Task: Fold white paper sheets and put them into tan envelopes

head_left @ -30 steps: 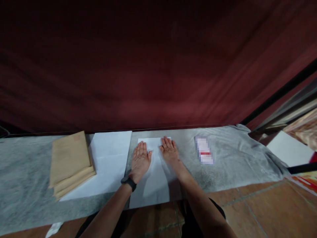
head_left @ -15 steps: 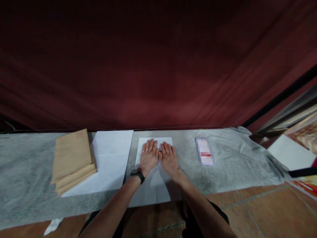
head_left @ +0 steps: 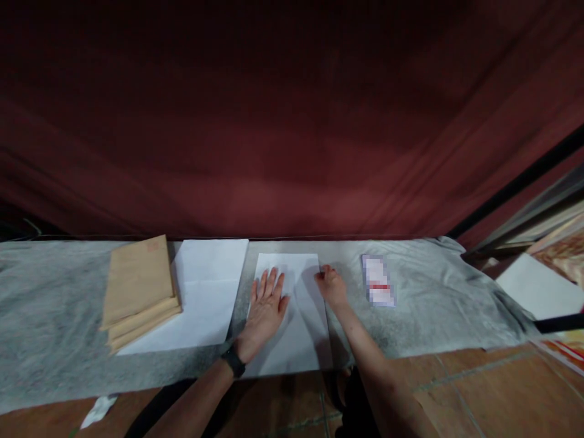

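A white sheet of paper (head_left: 298,340) lies in front of me on a grey cloth, with faint creases across it. My left hand (head_left: 267,304) rests palm down on its left half, fingers spread, a dark watch on the wrist. At the sheet's right edge is my right hand (head_left: 333,286), its fingers curled and pinched on that edge. The fingertips are partly hidden, and the sheet still looks flat there.
Left of the sheet, several brown envelopes (head_left: 139,274) are stacked over other white paper (head_left: 210,292). A blurred pale card-like item (head_left: 378,281) lies to the right on the grey cloth (head_left: 438,298). Behind hangs a dark red curtain (head_left: 283,152); tiled floor (head_left: 497,389) shows below.
Both hands lay flat side by side on the sheet. The right has moved to the sheet's right edge and curled its fingers. The left has slid slightly left and down, fingers spreading.
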`<state>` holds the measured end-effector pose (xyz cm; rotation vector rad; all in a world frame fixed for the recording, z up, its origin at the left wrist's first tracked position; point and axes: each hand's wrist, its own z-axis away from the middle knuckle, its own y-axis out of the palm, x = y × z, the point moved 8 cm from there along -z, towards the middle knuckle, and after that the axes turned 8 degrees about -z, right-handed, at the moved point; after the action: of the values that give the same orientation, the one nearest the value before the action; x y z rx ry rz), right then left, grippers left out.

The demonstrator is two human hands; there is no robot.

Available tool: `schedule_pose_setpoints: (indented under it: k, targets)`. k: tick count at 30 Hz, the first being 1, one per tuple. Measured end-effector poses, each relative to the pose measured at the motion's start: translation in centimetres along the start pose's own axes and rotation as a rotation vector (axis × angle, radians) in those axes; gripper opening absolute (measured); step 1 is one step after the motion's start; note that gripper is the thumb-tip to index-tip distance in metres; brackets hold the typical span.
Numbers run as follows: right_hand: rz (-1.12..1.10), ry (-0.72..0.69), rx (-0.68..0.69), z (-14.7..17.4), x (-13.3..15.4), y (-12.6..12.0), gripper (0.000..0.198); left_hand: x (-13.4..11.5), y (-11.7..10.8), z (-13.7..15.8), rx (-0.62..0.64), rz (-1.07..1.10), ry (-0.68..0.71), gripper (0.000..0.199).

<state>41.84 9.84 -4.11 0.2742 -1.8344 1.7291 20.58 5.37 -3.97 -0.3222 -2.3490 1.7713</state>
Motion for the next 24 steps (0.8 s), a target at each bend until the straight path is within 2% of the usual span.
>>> schedule_pose_setpoints:
  k: [5,9,17,21,24]
  targets:
    - [-0.18,-0.022,0.014,-0.8,0.1,1.0,0.019,-0.7,-0.5,0.9,-0.004,-0.001,0.046,0.056]
    - [-0.276,-0.036,-0.059,-1.7,0.7,1.0,0.018,-0.9,-1.3,0.3,-0.049,0.032,0.088,0.057]
    - [-0.281,0.003,-0.13,-2.6,1.8,1.6,0.026,-0.4,-1.3,-0.2,-0.008,0.08,0.084,0.057]
    - [-0.251,-0.034,-0.099,-2.8,2.2,1.8,0.025,-0.2,-0.2,0.5,0.051,0.078,0.076,0.057]
    - [-0.216,-0.064,-0.063,-2.8,2.6,1.8,0.026,-0.8,0.4,1.2,0.051,0.077,0.081,0.058]
